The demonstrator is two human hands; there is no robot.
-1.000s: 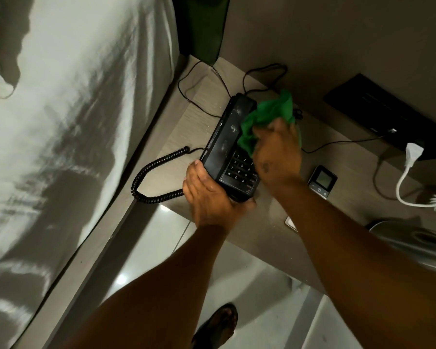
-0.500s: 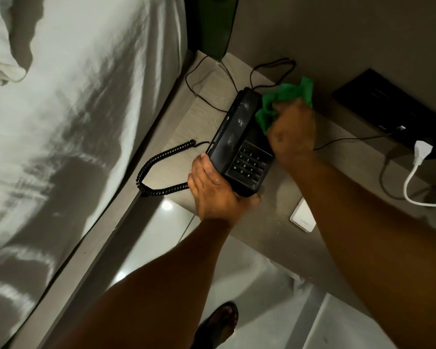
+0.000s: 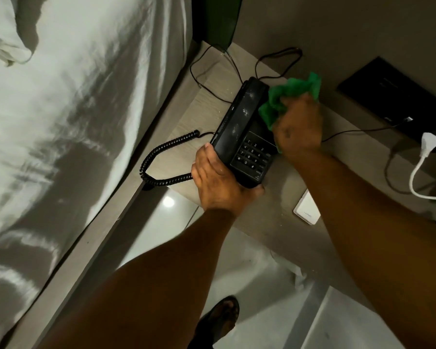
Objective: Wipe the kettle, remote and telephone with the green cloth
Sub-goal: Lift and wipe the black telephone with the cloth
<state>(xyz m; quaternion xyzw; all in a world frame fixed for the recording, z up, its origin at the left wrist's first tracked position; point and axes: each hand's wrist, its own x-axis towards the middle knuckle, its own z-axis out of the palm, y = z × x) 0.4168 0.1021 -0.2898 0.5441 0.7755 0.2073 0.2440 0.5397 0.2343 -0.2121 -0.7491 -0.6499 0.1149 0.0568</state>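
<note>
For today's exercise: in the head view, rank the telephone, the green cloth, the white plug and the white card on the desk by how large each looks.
1. telephone, clearly largest.
2. green cloth, though the right hand hides part of it.
3. white card and white plug: these look alike in size, and an arm covers part of the card, so no ranking between them.

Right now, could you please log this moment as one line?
step: wiping phone | left hand: steadying its near end | right hand: pressing cloth on far right side | handset: on cradle
</note>
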